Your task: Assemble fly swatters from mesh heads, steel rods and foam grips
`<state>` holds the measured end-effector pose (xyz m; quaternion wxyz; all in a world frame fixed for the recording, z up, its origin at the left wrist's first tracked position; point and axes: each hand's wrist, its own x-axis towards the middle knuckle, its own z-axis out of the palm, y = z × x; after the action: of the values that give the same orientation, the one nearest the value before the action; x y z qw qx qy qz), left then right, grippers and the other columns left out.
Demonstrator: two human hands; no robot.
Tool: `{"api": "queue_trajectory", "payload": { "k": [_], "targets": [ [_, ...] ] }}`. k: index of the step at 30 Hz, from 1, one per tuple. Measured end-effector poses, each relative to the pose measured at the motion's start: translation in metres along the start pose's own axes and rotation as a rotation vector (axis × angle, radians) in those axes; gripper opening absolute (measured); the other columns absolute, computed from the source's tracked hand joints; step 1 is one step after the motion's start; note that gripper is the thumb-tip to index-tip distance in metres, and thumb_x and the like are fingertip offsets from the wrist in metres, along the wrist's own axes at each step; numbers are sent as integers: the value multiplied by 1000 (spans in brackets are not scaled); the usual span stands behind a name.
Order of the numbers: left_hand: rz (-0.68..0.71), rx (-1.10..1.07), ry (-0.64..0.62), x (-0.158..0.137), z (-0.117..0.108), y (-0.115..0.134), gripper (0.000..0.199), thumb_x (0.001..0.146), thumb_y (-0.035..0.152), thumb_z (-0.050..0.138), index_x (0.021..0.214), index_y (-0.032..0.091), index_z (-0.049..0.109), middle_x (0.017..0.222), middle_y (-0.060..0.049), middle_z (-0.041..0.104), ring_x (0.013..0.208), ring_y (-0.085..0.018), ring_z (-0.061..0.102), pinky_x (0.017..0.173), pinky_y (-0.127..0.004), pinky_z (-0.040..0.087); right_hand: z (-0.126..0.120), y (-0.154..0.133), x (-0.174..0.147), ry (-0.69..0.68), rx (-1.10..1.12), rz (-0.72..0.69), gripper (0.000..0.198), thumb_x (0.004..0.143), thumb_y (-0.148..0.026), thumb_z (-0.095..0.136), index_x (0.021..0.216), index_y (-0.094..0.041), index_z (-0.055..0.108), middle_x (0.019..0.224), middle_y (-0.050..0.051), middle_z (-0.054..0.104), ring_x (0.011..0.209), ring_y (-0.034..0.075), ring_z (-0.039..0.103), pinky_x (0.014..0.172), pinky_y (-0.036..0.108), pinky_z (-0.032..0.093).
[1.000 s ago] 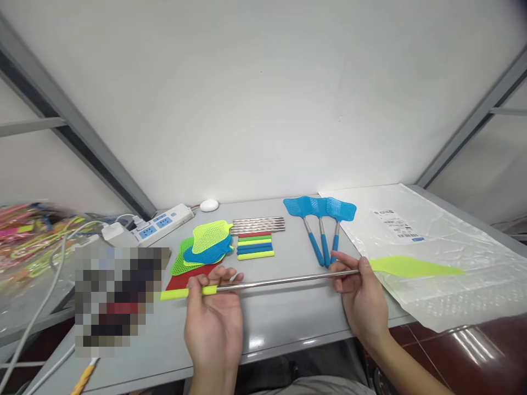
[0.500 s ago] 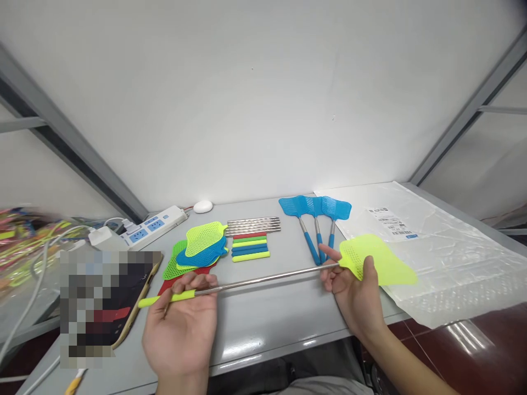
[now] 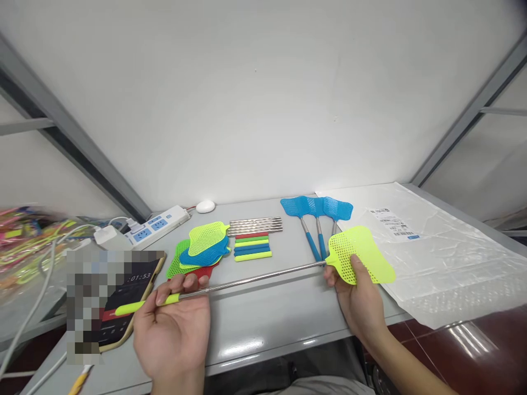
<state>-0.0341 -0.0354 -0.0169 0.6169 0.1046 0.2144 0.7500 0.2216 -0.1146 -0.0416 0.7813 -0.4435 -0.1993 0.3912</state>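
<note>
A yellow-green fly swatter [image 3: 263,276] with an extended metal rod spans both hands above the table's front. My left hand [image 3: 173,329] is palm up, its fingers wrapped round the yellow-green handle. At the other end my right hand [image 3: 360,296] pinches the perforated head, thumb on top and the fingers beneath mostly hidden. Behind the rod lie a stack of loose swatter heads [image 3: 208,240], a row of metal rods [image 3: 256,225] and several coloured handle grips [image 3: 252,248]. Three blue fly swatters [image 3: 316,207] rest fanned out beyond my right hand.
A large white plastic mailing bag [image 3: 436,258] covers the table's right side. At left are a phone [image 3: 140,280], partly pixelated, a power strip [image 3: 158,226] with plugs and cables, and a small white case [image 3: 205,206]. Bagged colourful items [image 3: 33,247] sit farther left.
Both hands have shifted slightly left with the fly swatter. Its head has tilted more toward the camera, and my right index finger, stretched out before, has curled under it.
</note>
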Motion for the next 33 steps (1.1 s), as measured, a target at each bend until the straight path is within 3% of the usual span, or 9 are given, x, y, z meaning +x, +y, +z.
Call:
{"api": "queue_trajectory", "payload": {
  "k": [5, 9, 12, 16, 21, 23, 27, 29, 33],
  "targets": [
    [3, 33, 27, -8, 7, -12, 20, 78, 19, 52, 66, 19, 36, 73, 2, 51, 74, -14, 54, 71, -31, 49, 1, 2, -2, -6, -10, -15, 26, 92, -45, 51, 92, -21, 60, 64, 1, 63, 56, 16, 52, 61, 30, 42],
    [-88, 81, 40, -23, 14, -37, 17, 81, 23, 54, 68, 20, 43, 79, 2, 57, 76, -15, 56, 74, -32, 49, 3, 6, -5, -71, -66, -3, 30, 93, -48, 48, 91, -20, 60, 62, 1, 63, 53, 16, 50, 61, 31, 40],
    [-124, 125, 52, -37, 21, -53, 20, 84, 27, 56, 69, 21, 44, 90, 0, 65, 88, -17, 60, 80, -33, 49, 2, 6, -4, -46, -60, 1, 31, 92, -50, 50, 88, -21, 60, 60, 1, 62, 53, 16, 50, 59, 31, 39],
    [-105, 164, 10, -46, 28, -55, 25, 87, 31, 56, 69, 21, 42, 111, -3, 67, 106, -20, 59, 83, -34, 49, -1, 4, -1, -27, -67, -1, 35, 91, -52, 49, 90, -19, 62, 60, 2, 62, 53, 16, 48, 57, 31, 39],
    [-97, 164, -4, -47, 29, -56, 28, 89, 34, 55, 69, 21, 41, 121, -4, 65, 115, -21, 56, 82, -33, 49, 0, 5, -4, -60, -97, -11, 39, 94, -53, 44, 99, -19, 62, 64, 2, 66, 48, 14, 43, 57, 31, 38],
    [-154, 169, -20, -53, 28, -66, 28, 90, 36, 55, 71, 21, 42, 125, -4, 64, 118, -21, 55, 83, -33, 49, 2, 9, -10, -106, -133, 6, 41, 93, -55, 44, 102, -21, 63, 64, 1, 66, 47, 14, 42, 61, 33, 40],
    [-424, 162, -106, -70, 24, -96, 25, 92, 42, 52, 77, 22, 49, 133, -6, 59, 123, -25, 53, 89, -40, 48, 10, 17, -23, -199, -234, 65, 47, 88, -62, 48, 103, -22, 68, 55, 0, 61, 52, 20, 51, 77, 40, 44],
    [-468, 162, -118, -74, 23, -105, 25, 92, 44, 51, 79, 23, 52, 135, -6, 57, 125, -26, 52, 90, -43, 47, 12, 19, -25, -204, -254, 58, 46, 87, -62, 50, 99, -22, 71, 53, 0, 59, 58, 23, 54, 80, 41, 44],
    [-435, 223, -182, -69, 28, -103, 24, 92, 45, 50, 84, 23, 57, 138, -6, 54, 123, -27, 52, 88, -42, 48, 14, 17, -20, -233, -130, 127, 44, 87, -58, 52, 107, -23, 68, 60, 1, 63, 55, 20, 52, 64, 37, 46]
  ]
}}
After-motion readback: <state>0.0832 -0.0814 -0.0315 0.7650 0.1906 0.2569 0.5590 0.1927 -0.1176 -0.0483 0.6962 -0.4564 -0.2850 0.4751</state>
